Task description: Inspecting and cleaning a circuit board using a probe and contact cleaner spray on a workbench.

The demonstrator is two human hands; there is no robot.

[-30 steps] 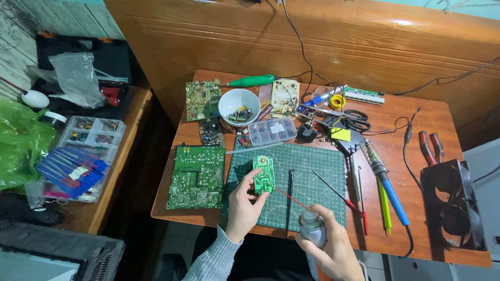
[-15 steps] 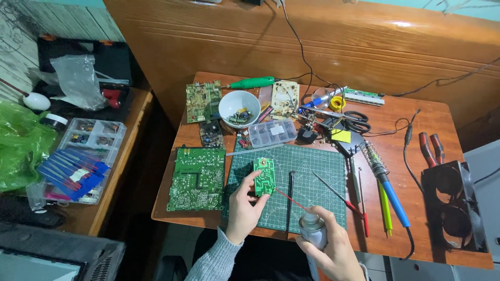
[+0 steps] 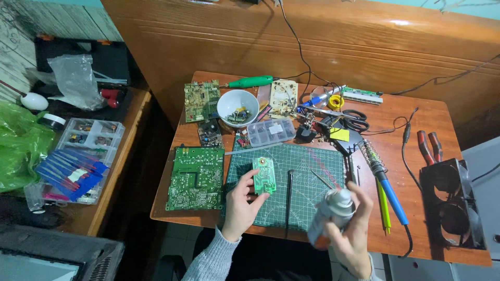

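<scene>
one small green board [image 3: 264, 175], one spray can [image 3: 329, 216] (four other boards).

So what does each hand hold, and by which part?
Left hand pinches the small green board by its lower left edge. Right hand wraps the spray can around its body.
</scene>
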